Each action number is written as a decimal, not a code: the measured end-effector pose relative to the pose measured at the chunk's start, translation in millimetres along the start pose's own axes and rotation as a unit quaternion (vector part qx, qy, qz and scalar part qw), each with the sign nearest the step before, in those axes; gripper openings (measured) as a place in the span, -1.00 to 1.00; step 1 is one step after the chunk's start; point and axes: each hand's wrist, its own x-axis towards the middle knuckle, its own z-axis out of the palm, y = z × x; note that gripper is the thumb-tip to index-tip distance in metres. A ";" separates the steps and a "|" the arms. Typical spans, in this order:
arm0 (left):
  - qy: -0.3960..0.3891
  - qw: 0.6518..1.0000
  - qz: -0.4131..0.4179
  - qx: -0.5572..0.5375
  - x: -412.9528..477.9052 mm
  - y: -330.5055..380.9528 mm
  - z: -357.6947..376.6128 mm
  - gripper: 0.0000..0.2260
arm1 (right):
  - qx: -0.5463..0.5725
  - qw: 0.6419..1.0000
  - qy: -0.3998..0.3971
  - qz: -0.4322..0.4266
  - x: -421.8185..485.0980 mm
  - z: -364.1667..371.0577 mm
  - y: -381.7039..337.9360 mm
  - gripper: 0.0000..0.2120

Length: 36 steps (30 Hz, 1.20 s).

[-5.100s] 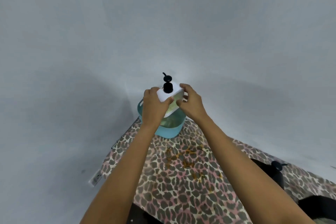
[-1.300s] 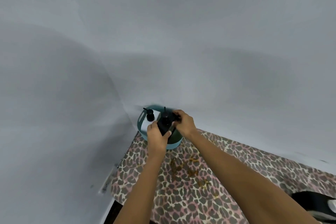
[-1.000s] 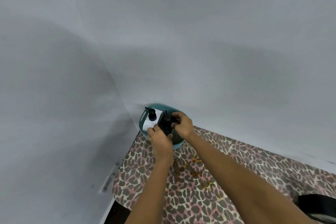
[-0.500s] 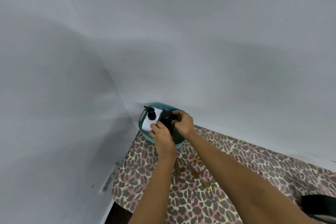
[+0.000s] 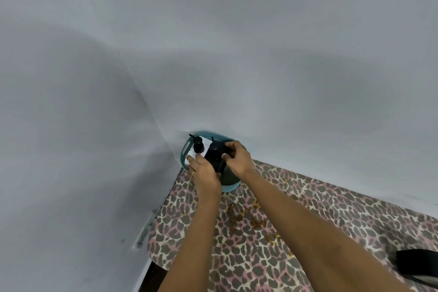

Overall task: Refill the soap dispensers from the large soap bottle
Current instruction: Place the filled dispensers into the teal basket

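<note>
While both dispensers sat in the teal basket (image 5: 186, 152) tucked into the corner, the white dispenser (image 5: 198, 148) stood on the left side of it, black pump up, nobody holding it. Left hand (image 5: 205, 169) was wrapped round the side of the black dispenser (image 5: 214, 155) next to it. Right hand (image 5: 237, 158) had its fingers curled over the top by the pump, so both were clamped on that one.

My guess: rigid plastic, lightish if it's low, maybe slick with soap. I'd grip the body low and twist the pump collar, not the skinny nozzle.

Basket rested on a leopard-print cover (image 5: 260, 232), with plain pale walls (image 5: 260, 54) meeting behind it. Dark thing (image 5: 417, 265) at the far right edge, couldn't tell what.
</note>
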 end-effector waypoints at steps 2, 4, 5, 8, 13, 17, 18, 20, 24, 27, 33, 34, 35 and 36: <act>-0.006 0.999 0.000 0.035 3.6 -1.8 -2.1 -0.28 | 0.000 1.000 0.004 -0.006 -1.6 0.5 1.7 -0.64; -0.004 0.998 0.009 0.070 5.6 -4.2 -5.5 -0.25 | 0.002 1.000 0.006 -0.009 -3.7 0.5 2.5 -0.65; -0.001 0.997 0.017 0.075 6.1 -6.1 -6.4 -0.24 | 0.001 1.000 0.006 -0.010 -4.7 0.5 2.5 -0.64; -0.002 0.997 0.036 0.068 3.6 -10.9 -8.7 -0.24 | -0.008 1.000 0.000 -0.014 -6.2 0.0 1.3 -0.65; -0.005 0.998 0.040 0.053 -4.5 -10.8 -15.5 -0.23 | -0.021 1.000 -0.003 -0.014 -13.4 -4.9 -1.5 -0.59; 0.015 0.998 0.056 0.028 -24.8 -3.9 -18.6 -0.23 | -0.004 1.000 0.019 -0.004 -33.5 -19.9 -2.3 -0.54; 0.023 0.998 0.063 0.012 -33.0 -0.2 -18.7 -0.23 | 0.006 1.000 0.026 -0.003 -40.9 -26.1 -2.4 -0.55; 0.035 0.996 0.076 -0.018 -49.6 9.2 -17.1 -0.26 | 0.022 0.999 0.046 -0.003 -55.3 -39.8 0.4 -0.58; 0.013 0.991 0.133 0.004 -84.2 34.7 -5.6 -0.31 | -0.001 0.997 0.078 0.003 -87.5 -78.4 18.2 -0.62; -0.036 0.983 0.180 0.009 -117.8 63.6 8.6 -0.33 | -0.026 0.994 0.107 0.026 -118.1 -114.6 44.6 -0.66; -0.173 0.943 0.284 0.021 -184.7 125.7 45.6 -0.37 | -0.033 0.980 0.164 0.109 -184.3 -179.7 108.4 -0.90; -0.197 0.935 0.295 0.025 -193.6 133.4 52.1 -0.38 | -0.036 0.978 0.168 0.121 -193.6 -187.6 119.0 -0.96; -0.221 0.925 0.308 0.031 -204.6 141.9 60.8 -0.39 | -0.038 0.975 0.171 0.136 -204.9 -197.3 131.2 -0.94; -0.241 0.914 0.323 0.037 -214.7 149.1 69.0 -0.39 | -0.045 0.973 0.170 0.153 -215.0 -205.2 142.7 -0.91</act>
